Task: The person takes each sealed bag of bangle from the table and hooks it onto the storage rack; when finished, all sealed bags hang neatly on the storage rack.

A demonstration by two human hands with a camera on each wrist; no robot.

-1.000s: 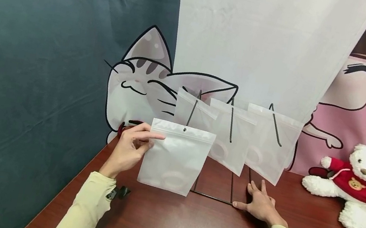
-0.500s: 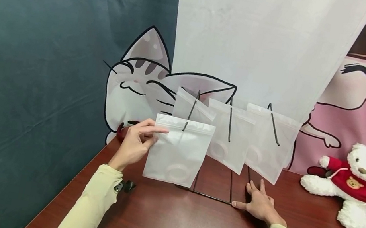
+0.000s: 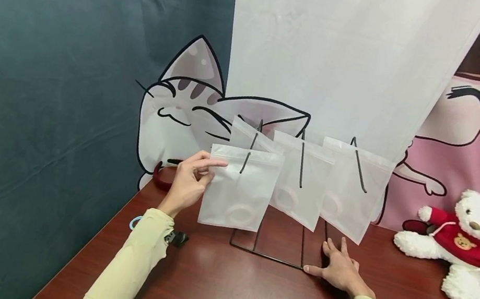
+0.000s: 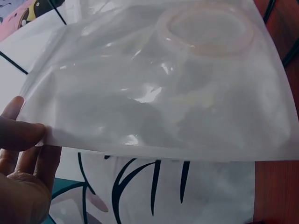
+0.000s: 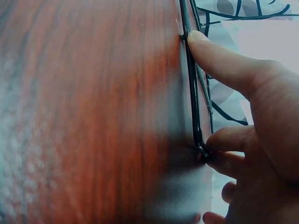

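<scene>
A translucent white zip bag [image 3: 237, 191] with a pale ring inside hangs from the left hook [image 3: 245, 163], whose tip sticks out in front of it. My left hand [image 3: 189, 183] pinches the bag's left edge near the top; the left wrist view shows the thumb and fingers [image 4: 23, 134] on that edge. Behind it, another bag [image 3: 247, 134] sits tilted on the same hook. My right hand [image 3: 341, 267] rests on the black wire rack's base [image 3: 267, 256] at its front right corner, fingers spread. In the right wrist view, the thumb [image 5: 219, 58] presses the wire.
Two more bags, a middle one [image 3: 303, 181] and a right one [image 3: 352, 189], hang on the other hooks. A red ring [image 3: 162, 177] and light blue ring [image 3: 134, 222] lie left on the brown table [image 3: 243, 298]. A white teddy bear [image 3: 467, 245] sits at right.
My left hand has slid the front bag up and back along the left hook, so more of the hook's tip shows in front. My right hand stays on the rack base.
</scene>
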